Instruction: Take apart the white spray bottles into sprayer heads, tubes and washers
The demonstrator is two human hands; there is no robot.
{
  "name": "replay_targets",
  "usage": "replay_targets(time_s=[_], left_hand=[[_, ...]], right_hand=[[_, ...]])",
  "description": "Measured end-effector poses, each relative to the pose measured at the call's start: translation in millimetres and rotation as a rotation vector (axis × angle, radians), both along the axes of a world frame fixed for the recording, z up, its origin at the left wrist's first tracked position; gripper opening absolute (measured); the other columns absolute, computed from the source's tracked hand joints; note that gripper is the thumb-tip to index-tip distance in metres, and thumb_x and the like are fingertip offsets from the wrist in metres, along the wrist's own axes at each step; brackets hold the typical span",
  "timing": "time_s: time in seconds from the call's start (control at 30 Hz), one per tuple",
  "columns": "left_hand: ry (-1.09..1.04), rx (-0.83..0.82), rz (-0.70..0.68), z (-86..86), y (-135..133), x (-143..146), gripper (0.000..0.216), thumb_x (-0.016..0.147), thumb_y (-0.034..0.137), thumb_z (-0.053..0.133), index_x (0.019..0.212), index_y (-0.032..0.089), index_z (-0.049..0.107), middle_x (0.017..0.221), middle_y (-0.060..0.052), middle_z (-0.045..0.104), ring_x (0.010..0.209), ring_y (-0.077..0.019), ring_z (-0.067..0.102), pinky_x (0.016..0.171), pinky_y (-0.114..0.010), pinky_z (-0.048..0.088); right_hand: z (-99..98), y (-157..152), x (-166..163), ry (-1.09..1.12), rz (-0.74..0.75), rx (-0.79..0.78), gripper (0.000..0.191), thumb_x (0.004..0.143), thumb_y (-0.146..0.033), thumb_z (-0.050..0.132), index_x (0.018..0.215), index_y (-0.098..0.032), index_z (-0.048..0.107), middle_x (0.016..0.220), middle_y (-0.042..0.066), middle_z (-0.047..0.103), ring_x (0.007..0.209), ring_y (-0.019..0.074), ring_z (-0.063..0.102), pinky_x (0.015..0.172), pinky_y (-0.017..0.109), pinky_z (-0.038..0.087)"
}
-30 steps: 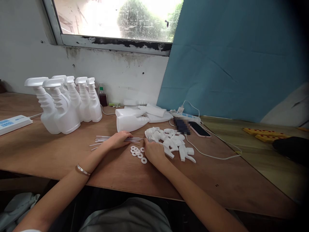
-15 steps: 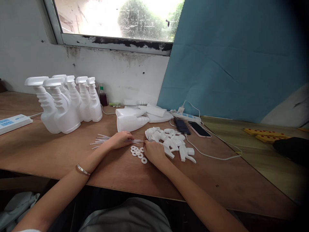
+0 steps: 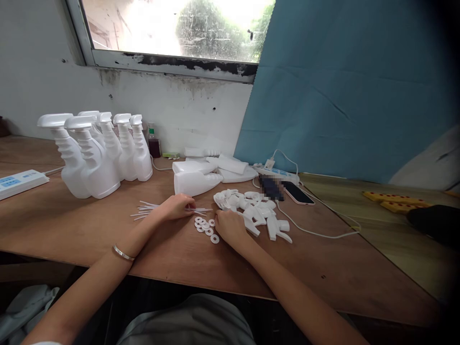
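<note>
My left hand (image 3: 175, 206) rests on a loose bundle of thin white plastic tubes (image 3: 145, 209) on the wooden table (image 3: 89, 235), its fingers pinched on one tube. My right hand (image 3: 229, 225) lies closed at the near edge of a pile of white trigger sprayer heads (image 3: 258, 211); what its fingers hold is hidden. Several small white washers (image 3: 205, 227) lie on the table between the two hands. A capless white bottle (image 3: 196, 182) lies on its side just behind the hands.
Several white spray bottles with triggers (image 3: 95, 155) stand at the back left. A power strip (image 3: 19, 181) lies far left. More white bottles (image 3: 215, 165), a second power strip (image 3: 276, 172), a phone (image 3: 297, 192) and a white cable (image 3: 316, 232) lie to the right. Yellow blocks (image 3: 393, 200) sit far right.
The bundle of tubes has slid slightly left under my left hand. My right hand has barely moved.
</note>
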State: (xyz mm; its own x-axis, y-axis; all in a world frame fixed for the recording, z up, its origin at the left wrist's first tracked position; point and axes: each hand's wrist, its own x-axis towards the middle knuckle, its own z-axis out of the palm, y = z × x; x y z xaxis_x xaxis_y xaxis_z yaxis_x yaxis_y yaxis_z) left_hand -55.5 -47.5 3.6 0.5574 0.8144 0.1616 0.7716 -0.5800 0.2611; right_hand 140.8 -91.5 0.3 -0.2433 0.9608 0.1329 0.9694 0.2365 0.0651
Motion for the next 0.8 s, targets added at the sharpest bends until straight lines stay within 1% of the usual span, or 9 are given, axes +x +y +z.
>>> replay_targets(time_s=[0.17, 0.37, 0.6, 0.8], left_hand=[[0.004, -0.008, 0.001, 3.0, -2.8, 2.0, 0.017, 0.077, 0.033, 0.054, 0.080, 0.019, 0.064, 0.080, -0.002, 0.064, 0.070, -0.0131, 0.056, 0.058, -0.018, 0.040], [-0.001, -0.009, -0.007, 2.5, -3.1, 2.2, 0.018, 0.077, 0.033, 0.054, 0.081, 0.019, 0.064, 0.081, -0.002, 0.064, 0.071, -0.0131, 0.057, 0.059, -0.018, 0.040], [-0.006, -0.007, -0.015, -0.1, -1.0, 1.5, 0.016, 0.077, 0.031, 0.054, 0.082, 0.019, 0.063, 0.081, -0.002, 0.064, 0.071, -0.0130, 0.056, 0.059, -0.018, 0.040], [-0.010, 0.000, -0.017, -0.6, -1.1, 1.1, 0.017, 0.077, 0.032, 0.053, 0.082, 0.020, 0.063, 0.082, -0.002, 0.064, 0.072, -0.0134, 0.056, 0.059, -0.019, 0.040]], right_hand=[[-0.9, 0.5, 0.1, 0.019, 0.011, 0.002, 0.028, 0.084, -0.016, 0.036, 0.088, -0.013, 0.063, 0.080, 0.013, 0.067, 0.076, 0.0265, 0.064, 0.060, 0.032, 0.045], [-3.3, 2.6, 1.7, 0.056, 0.025, -0.013, 0.029, 0.083, -0.017, 0.036, 0.098, -0.018, 0.061, 0.085, 0.010, 0.068, 0.079, 0.0246, 0.064, 0.062, 0.031, 0.045], [-4.5, 3.9, 2.3, 0.087, 0.014, -0.037, 0.030, 0.082, -0.018, 0.036, 0.100, -0.015, 0.060, 0.086, 0.013, 0.067, 0.080, 0.0252, 0.063, 0.065, 0.031, 0.043], [-3.3, 5.9, 4.3, 0.131, 0.020, -0.076, 0.034, 0.083, -0.020, 0.036, 0.111, -0.018, 0.056, 0.090, 0.011, 0.067, 0.083, 0.0242, 0.063, 0.066, 0.030, 0.043]])
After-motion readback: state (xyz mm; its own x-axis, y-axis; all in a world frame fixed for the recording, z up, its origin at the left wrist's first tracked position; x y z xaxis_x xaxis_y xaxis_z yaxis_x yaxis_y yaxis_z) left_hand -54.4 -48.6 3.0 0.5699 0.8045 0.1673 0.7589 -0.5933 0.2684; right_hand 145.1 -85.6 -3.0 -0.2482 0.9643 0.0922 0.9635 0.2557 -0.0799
